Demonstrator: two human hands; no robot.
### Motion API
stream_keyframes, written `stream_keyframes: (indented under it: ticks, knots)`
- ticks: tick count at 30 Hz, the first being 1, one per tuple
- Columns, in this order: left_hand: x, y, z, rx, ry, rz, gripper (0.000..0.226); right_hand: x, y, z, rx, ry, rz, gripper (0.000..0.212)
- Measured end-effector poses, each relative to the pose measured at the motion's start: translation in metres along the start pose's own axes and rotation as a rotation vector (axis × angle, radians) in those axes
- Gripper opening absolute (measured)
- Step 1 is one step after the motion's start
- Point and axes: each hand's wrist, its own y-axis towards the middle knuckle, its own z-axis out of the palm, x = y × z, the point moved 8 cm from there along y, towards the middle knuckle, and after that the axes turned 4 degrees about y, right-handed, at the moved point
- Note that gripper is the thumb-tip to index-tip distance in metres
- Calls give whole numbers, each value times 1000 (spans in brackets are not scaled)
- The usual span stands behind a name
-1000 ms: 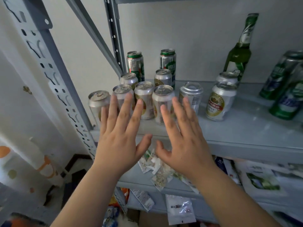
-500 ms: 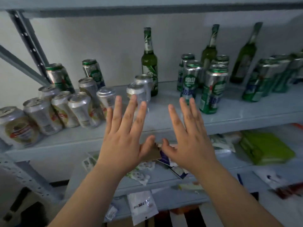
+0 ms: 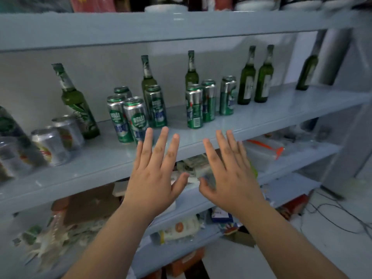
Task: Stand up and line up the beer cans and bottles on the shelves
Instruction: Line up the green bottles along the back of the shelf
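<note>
- At the left edge the picture is blurred: a dark can point(image 3: 8, 125) is cut off by the frame, and the low silver cans point(image 3: 50, 146) near it have red and yellow labels that cannot be read.
- The top shelf point(image 3: 181, 25) shows only the bottoms of some things, too cut off to tell what they are.
- On the lower shelves point(image 3: 281, 190) lie packets and papers, smeared by blur; an orange tool point(image 3: 267, 147) lies on a clear box there.
- The left hand point(image 3: 155, 176) is spread flat, fingers apart and straight, holding nothing. Its fingertips point(image 3: 165, 130) stand in front of the front can, whether touching it I cannot tell.
- The right hand point(image 3: 231, 178) is also wide open and empty, in front of the edge of the middle shelf point(image 3: 271, 117).
- The beer stands upright on the middle shelf. A group of tall green cans point(image 3: 136, 117) is just behind the left hand; white letters show on the green badge, but they are too soft to read.
- Three more green cans point(image 3: 209, 101) stand further right, one with a barcode panel toward the camera.
- Green bottles stand along the back wall: a single bottle point(image 3: 78, 105) at left, a pair of bottles point(image 3: 255, 77) side by side at right with pale labels, unreadable, and a last bottle point(image 3: 307, 71) near the post point(image 3: 334, 57).
- Two more bottle necks point(image 3: 191, 63) rise behind the cans, their bodies partly hidden.
</note>
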Motion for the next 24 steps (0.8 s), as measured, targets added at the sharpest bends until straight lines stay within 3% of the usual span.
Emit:
stream_keyframes:
  ticks: [7, 24]
  knots:
    - [-94, 51, 7, 8, -44, 72, 78, -87, -27, -44, -15, -77, 74, 83]
    - [-202, 200, 87, -39, -188, 190, 80, -270, 11, -47, 25, -268, 167, 83]
